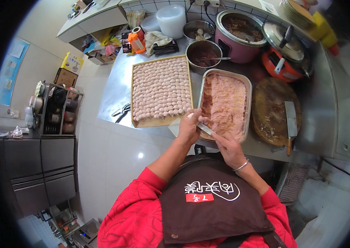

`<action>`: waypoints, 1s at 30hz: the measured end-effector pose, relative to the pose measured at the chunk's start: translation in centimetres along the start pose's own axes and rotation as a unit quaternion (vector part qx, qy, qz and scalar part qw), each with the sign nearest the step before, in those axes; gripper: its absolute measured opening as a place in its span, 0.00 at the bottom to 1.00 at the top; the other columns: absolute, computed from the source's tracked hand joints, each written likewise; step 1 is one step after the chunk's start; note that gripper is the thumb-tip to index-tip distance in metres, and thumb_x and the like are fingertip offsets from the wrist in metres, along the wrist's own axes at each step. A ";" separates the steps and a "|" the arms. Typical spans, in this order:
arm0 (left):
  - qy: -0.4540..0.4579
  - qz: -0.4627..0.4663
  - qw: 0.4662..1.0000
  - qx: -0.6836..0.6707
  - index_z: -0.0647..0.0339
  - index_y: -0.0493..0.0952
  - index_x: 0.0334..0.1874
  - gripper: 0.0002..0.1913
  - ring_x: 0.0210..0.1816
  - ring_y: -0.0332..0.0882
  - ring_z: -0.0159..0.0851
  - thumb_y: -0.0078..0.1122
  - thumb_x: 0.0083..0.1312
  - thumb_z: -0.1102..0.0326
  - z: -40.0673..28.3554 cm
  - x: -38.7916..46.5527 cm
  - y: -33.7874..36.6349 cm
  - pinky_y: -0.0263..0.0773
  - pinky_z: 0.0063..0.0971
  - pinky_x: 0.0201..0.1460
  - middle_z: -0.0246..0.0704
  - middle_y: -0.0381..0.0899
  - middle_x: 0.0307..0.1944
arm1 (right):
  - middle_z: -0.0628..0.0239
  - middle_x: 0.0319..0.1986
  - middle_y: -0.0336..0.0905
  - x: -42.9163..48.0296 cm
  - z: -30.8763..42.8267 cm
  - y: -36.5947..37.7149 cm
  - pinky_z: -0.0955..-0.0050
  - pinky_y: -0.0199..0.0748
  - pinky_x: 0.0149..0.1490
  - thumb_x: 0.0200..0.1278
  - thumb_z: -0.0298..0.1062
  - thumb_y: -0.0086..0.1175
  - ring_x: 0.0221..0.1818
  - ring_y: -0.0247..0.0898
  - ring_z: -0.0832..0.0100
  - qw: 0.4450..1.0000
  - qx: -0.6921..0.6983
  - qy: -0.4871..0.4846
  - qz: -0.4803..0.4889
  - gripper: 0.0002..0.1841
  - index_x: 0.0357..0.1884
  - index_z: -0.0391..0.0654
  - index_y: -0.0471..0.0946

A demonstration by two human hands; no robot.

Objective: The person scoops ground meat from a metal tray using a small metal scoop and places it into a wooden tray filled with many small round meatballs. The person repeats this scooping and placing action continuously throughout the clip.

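Note:
Over the near left corner of a metal tray of minced meat (228, 102), my left hand (190, 125) holds a small white dumpling wrapper with the fingers curled round it. My right hand (229, 145), with a bracelet at the wrist, grips a flat, light-coloured spatula or stick (205, 128) whose far end reaches to the left hand. The mince is scooped lower along the tray's left side. Left of it lies a yellow-edged board (148, 123) covered with rows of small round pale filled pieces. Whether the left hand holds filling is hidden by its fingers.
A round chopping board (263, 93) with a cleaver (291, 119) lies at the right. Behind stand a steel bowl with a spoon (203, 55), a pink cooker (240, 49) and a red cooker (280, 66). Tongs or shears (121, 112) lie by the board's left edge.

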State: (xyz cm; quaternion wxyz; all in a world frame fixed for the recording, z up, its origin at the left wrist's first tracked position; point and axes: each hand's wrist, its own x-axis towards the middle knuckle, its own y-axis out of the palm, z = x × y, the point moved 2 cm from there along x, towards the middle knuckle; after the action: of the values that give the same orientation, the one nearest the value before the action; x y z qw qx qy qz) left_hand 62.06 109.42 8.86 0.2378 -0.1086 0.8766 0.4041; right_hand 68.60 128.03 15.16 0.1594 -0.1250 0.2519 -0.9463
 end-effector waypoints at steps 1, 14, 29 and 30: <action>-0.014 -0.018 1.000 -0.016 0.57 0.72 0.46 0.14 0.25 0.75 0.28 0.70 0.71 0.60 -0.6 0.4 -0.6 0.82 0.32 0.37 0.23 0.71 0.23 | 0.57 0.34 0.75 -0.2 0.1 -0.3 0.67 0.73 0.44 0.70 0.21 0.57 0.36 0.74 0.61 1.000 0.010 -0.010 0.002 0.18 0.60 0.40 0.82; 0.038 -0.226 0.973 -0.002 0.52 0.69 0.36 0.31 0.13 0.47 0.25 0.41 0.74 0.27 -2.7 3.1 -16.3 0.46 0.24 0.15 0.21 0.51 0.15 | 0.57 0.42 0.80 -2.2 -3.2 -0.8 0.72 0.73 0.53 0.73 0.23 0.55 0.45 0.78 0.64 0.993 0.086 0.076 -0.021 0.16 0.60 0.37 0.81; 0.250 -0.371 0.770 0.454 0.66 0.79 0.51 0.17 0.41 0.82 0.38 0.68 0.59 0.73 -4.6 7.2 -26.8 0.77 0.31 0.50 0.37 0.83 0.41 | 0.63 0.33 0.74 -3.3 -4.4 -0.2 0.73 0.71 0.47 0.74 0.26 0.55 0.37 0.72 0.69 0.989 0.079 0.128 -0.004 0.16 0.60 0.37 0.82; 0.254 -0.378 0.767 0.453 0.65 0.79 0.51 0.17 0.41 0.82 0.38 0.68 0.60 0.74 -4.5 7.3 -26.7 0.77 0.31 0.50 0.37 0.83 0.41 | 0.63 0.33 0.74 -3.4 -4.4 -0.1 0.73 0.71 0.47 0.74 0.26 0.55 0.37 0.72 0.69 0.990 0.078 0.117 -0.006 0.16 0.60 0.38 0.82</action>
State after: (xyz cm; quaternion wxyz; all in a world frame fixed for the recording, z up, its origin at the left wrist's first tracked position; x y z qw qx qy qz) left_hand 64.45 88.68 -9.81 0.1614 -0.4097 0.8742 -0.2046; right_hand 70.32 131.31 10.98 0.1327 -0.0022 0.1936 -0.9721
